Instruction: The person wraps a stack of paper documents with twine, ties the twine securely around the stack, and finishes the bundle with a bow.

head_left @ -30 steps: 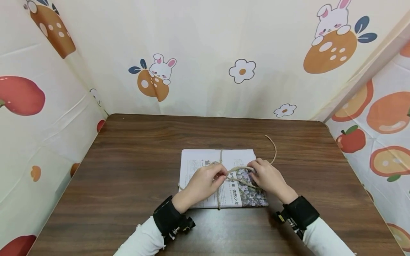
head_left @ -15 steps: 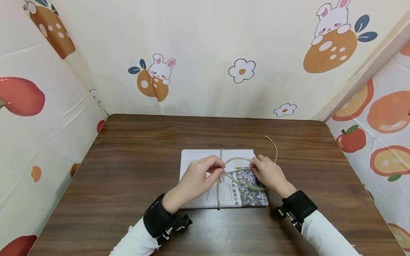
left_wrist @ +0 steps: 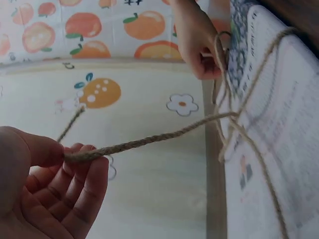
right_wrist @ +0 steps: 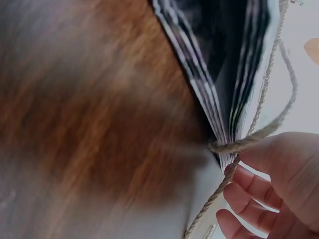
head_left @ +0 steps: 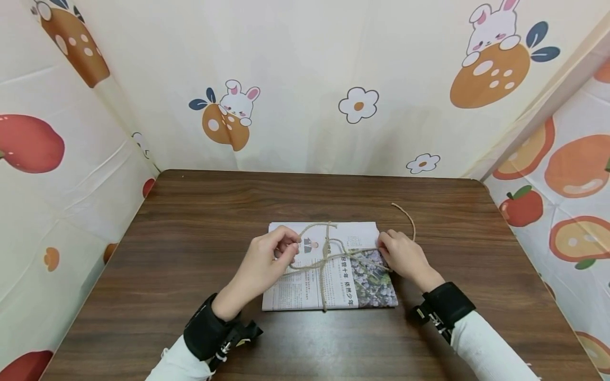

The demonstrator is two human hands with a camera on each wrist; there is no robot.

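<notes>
A folded newspaper bundle [head_left: 295, 296] lies flat on the table, with jute twine [head_left: 322, 288] running across it both ways. At the bundle's left side, my left hand [head_left: 262, 259] pinches one length of twine between thumb and fingers. In the left wrist view that twine [left_wrist: 164, 136] stretches from the fingertips to a crossing over the paper, its short tail sticking out beyond the thumb. My right hand [head_left: 405, 256] pinches twine at the bundle's right edge. The right wrist view shows a strand [right_wrist: 259, 135] looping round the stacked paper edges beside the thumb.
A loose twine end [head_left: 404, 211] curves out behind my right hand over the brown wooden table [head_left: 205, 211]. Printed fabric walls [head_left: 305, 137] stand along the back and both sides. Each wrist wears a black strap [head_left: 207, 328] with a camera.
My left hand has moved left from the middle of the bundle, drawing twine with it and uncovering the crossing. The right hand has shifted slightly right, staying near the right edge.
</notes>
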